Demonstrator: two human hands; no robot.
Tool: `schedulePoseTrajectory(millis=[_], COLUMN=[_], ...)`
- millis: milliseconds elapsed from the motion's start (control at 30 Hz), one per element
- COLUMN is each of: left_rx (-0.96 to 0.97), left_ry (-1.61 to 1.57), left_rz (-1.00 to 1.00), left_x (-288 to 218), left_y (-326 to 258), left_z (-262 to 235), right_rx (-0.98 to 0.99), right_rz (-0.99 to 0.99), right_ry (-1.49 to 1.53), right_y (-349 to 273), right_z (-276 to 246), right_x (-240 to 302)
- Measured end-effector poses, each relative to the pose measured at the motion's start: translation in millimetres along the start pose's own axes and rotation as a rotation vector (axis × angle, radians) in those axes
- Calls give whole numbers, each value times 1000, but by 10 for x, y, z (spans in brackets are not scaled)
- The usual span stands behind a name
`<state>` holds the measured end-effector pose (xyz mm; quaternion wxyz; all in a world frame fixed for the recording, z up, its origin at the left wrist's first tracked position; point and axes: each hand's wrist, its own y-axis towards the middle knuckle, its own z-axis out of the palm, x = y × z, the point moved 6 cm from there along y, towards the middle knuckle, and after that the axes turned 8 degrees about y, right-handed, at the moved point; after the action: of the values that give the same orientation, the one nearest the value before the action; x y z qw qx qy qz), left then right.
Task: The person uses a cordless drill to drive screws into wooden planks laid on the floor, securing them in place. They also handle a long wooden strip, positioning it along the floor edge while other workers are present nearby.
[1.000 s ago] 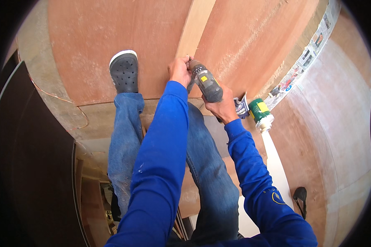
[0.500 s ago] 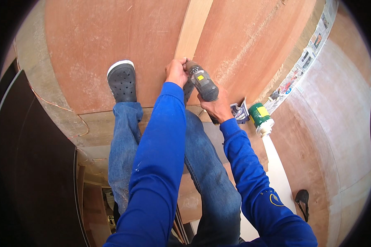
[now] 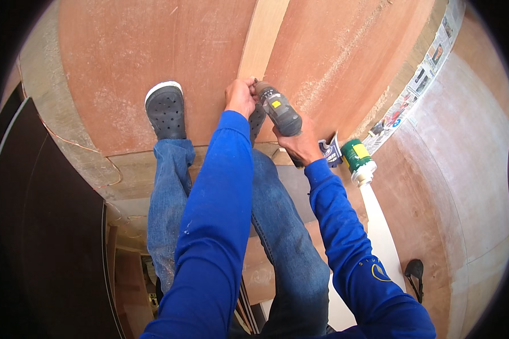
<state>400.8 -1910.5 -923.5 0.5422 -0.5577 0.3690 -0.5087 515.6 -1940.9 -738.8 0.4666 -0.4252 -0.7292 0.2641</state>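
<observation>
Gripping a cordless drill [image 3: 283, 114] by its handle in the right hand [image 3: 303, 142], slanting its chuck [image 3: 261, 88] toward the near end of a pale wooden strip [image 3: 263, 40] on a reddish plywood sheet [image 3: 147, 48]. Holding the left hand [image 3: 241, 98] curled in just beside the chuck; cannot tell whether pinching anything. Resting a dark clog [image 3: 165, 112] on the sheet, left of the drill, with a green canister [image 3: 356, 155] to the drill's right.

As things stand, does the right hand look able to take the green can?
Probably not right away: the right hand is wrapped around the drill. The green can is nearby, though, with just a blue-and-white sheet seen between them.
</observation>
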Motion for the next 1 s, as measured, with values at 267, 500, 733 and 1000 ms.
schedulePoseTrajectory(millis=[267,500,733,1000], left_rx=[62,46,0,-10], left_ry=[45,57,77,90], left_rz=[-13,12,29,58], left_x=[10,-17,-29,-21], left_y=[39,11,-29,-3], left_z=[-34,-15,-13,-12], right_rx=[9,29,42,19], right_rz=[-3,4,-8,-25], right_ry=[24,136,92,121], right_y=[5,-12,-30,-52], right_z=[-33,-24,-32,-15], right_x=[8,-13,-6,-26])
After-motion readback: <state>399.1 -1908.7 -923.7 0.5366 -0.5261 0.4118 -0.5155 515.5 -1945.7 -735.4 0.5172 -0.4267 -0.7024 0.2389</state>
